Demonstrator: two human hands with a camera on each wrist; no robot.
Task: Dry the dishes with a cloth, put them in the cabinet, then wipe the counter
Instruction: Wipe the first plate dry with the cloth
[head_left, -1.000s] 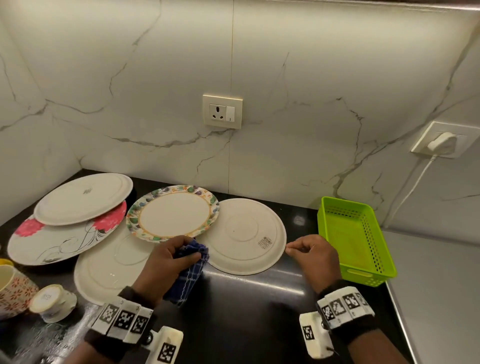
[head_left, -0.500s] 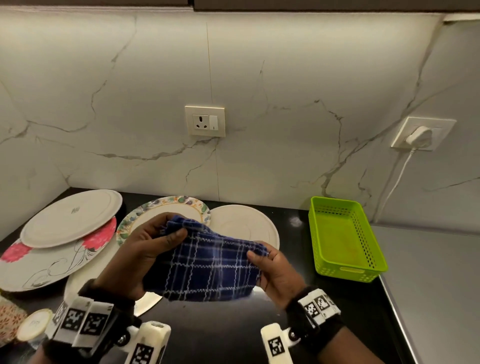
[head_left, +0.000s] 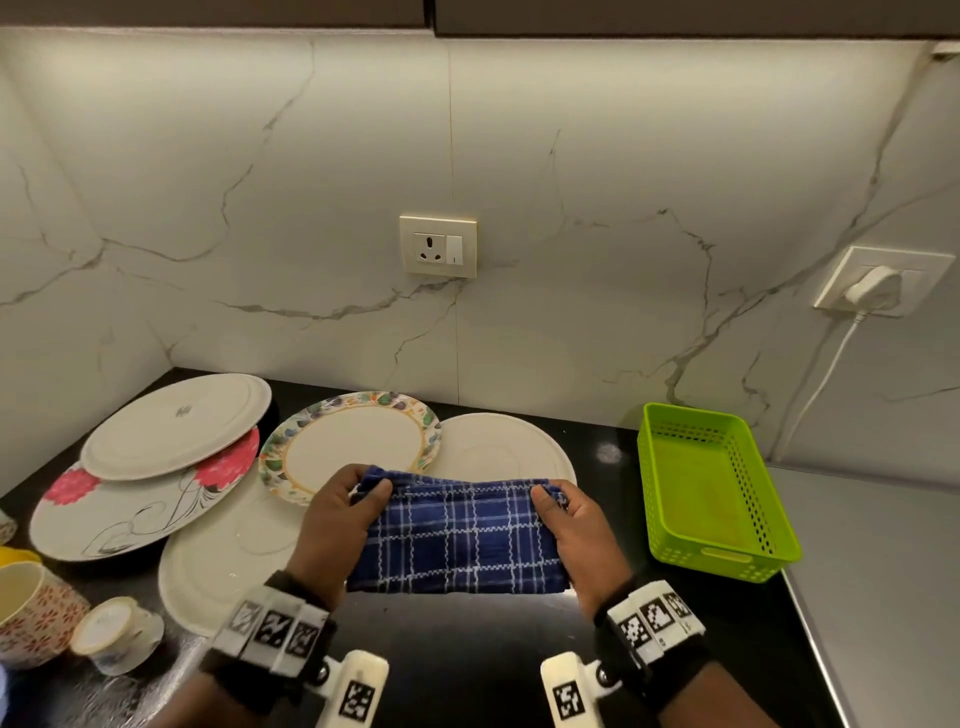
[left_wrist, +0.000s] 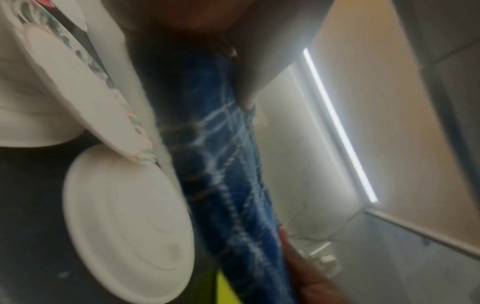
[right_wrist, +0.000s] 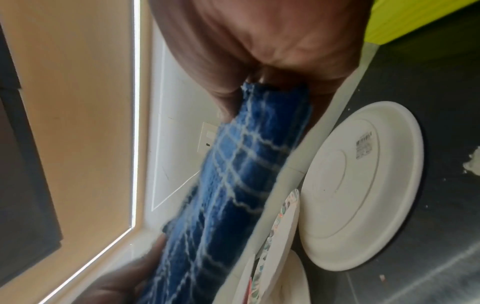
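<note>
A blue checked cloth (head_left: 457, 535) hangs stretched between both hands above the black counter (head_left: 467, 665). My left hand (head_left: 343, 509) pinches its upper left corner, and my right hand (head_left: 566, 519) pinches the upper right one. The wrist views show the same cloth (left_wrist: 228, 174) (right_wrist: 233, 174) edge-on, blurred. Behind it several plates lie overlapping: a flower-rimmed plate (head_left: 353, 441), an upside-down white plate (head_left: 514, 447), another white plate (head_left: 228, 551), a large plate with red flowers (head_left: 119, 514) and a white plate (head_left: 176, 421) on top of that.
A lime green basket (head_left: 711, 488) stands at the right. A floral mug (head_left: 31, 613) and a small overturned cup (head_left: 114, 631) sit at the near left. Wall sockets (head_left: 438, 247) are on the marble backsplash, one with a plug and white cable (head_left: 878, 288). Cabinet undersides run along the top.
One second ago only my left hand held the bunched cloth on the counter. Both hands have since lifted it and pulled it out wide and flat. The head view has tilted upward.
</note>
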